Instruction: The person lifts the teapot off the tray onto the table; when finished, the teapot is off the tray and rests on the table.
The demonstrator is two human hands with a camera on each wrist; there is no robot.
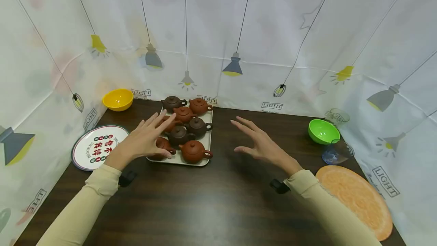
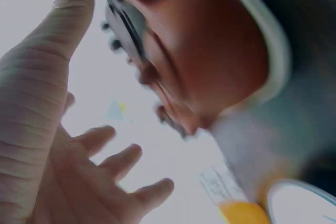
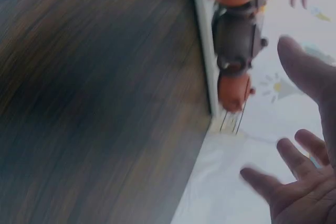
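Dark wood desk (image 1: pixel 211 208), walled by a white curtain printed with lamps. At right, an orange round mat (image 1: pixel 358 200); at left, a printed plate (image 1: pixel 97 147). Mid-desk, a pale tray (image 1: pixel 209 140) carrying a cluster of small clay teapots (image 1: pixel 191 151), brown and reddish, close together. Further back, a yellow bowl (image 1: pixel 117 99); toward the right, a green bowl (image 1: pixel 322 131) with a clear glass just beside.

Left hand (image 1: pixel 146 140) spread, fingers straight, hovering over the tray's left side, just above the near-left teapots, holding nothing. Right hand (image 1: pixel 261 143) likewise spread and empty, above bare desk right of the tray.

Probably the reach stage, before any grip. Next likely calls for lowering onto one teapot and closing round body or handle without knocking neighbours.
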